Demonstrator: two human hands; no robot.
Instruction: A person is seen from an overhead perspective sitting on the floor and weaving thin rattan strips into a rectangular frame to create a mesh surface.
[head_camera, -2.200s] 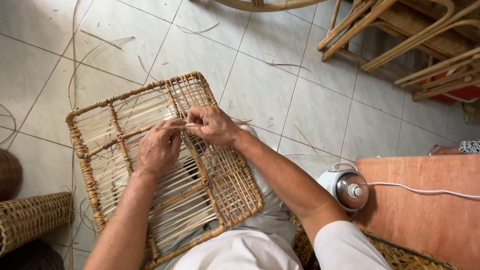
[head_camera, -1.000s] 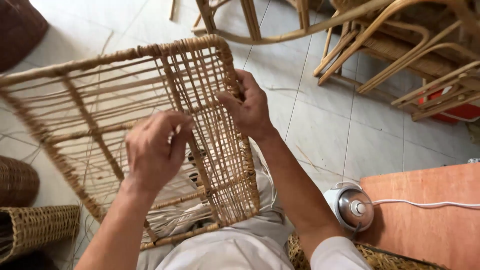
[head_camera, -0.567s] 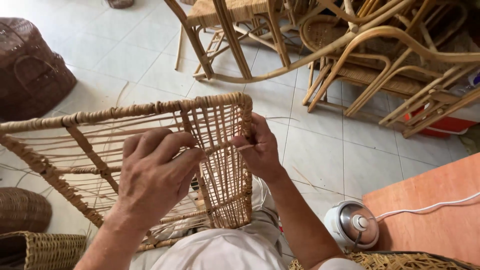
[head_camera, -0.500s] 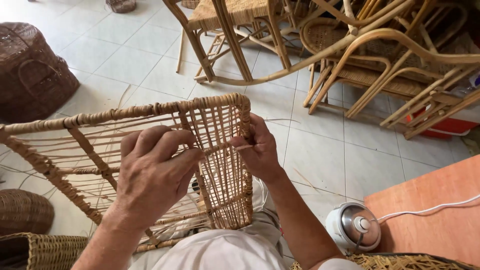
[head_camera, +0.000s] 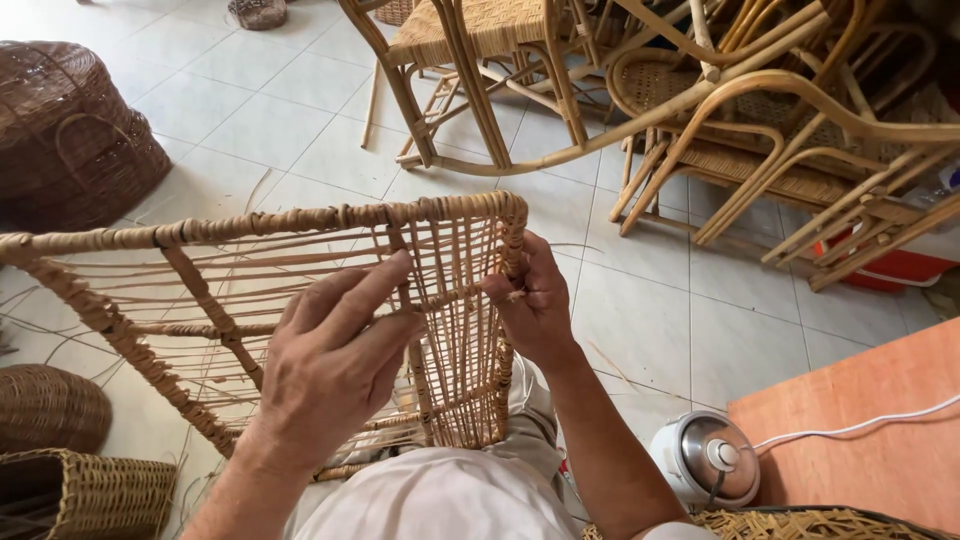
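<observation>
Tilted tan woven rattan frame (head_camera: 300, 290), long axis left–right: right hand (head_camera: 530, 300) grips its far-right corner; left hand (head_camera: 335, 365), fingers loosely curled, apparently pinches a strand.

PLACE: a rattan and wicker furniture workshop is shown | FLOOR: pale tiles (head_camera: 300, 150), strewn with loose cane strands | STOCK: unfinished rattan chairs (head_camera: 700, 110) are stacked at the back | WARES: a dark domed basket (head_camera: 70, 130) and smaller woven baskets (head_camera: 60, 450) are set along the left | WORK: a half-woven cane frame (head_camera: 250, 290) is held up.
</observation>
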